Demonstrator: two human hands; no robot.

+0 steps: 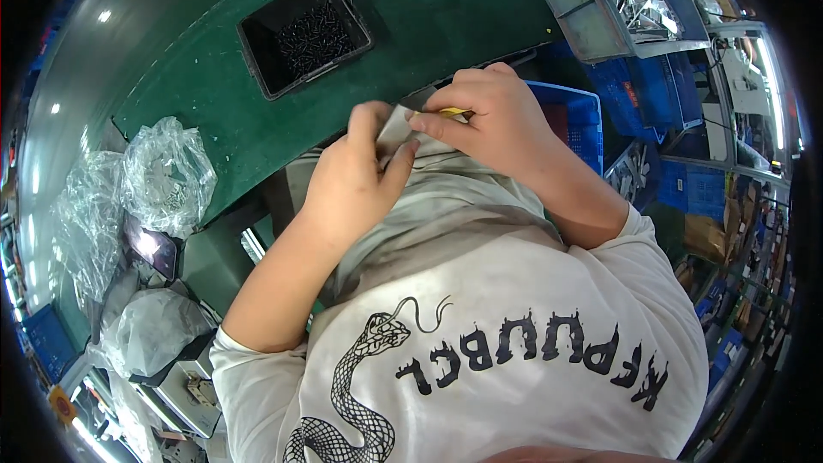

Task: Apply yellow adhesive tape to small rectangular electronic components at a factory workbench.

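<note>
My left hand point(347, 171) is closed around a small light-grey flat piece point(395, 130), its thumb and fingers on either side of it. To its right, my right hand point(484, 111) is closed on a slim yellow tool with a dark end point(456, 111); its exact kind is hidden by the fingers. The right thumb and the near end of the tool meet the upper edge of the grey piece. Both hands are held in front of my body, at the near edge of the green table point(429, 30).
A black bin point(257, 60) with many small black parts stands on the table. Clear plastic bags point(167, 176) lie at left. A blue crate point(585, 107) sits right of my right arm, and a grey bin point(587, 30) with shiny metal parts stands at the far right.
</note>
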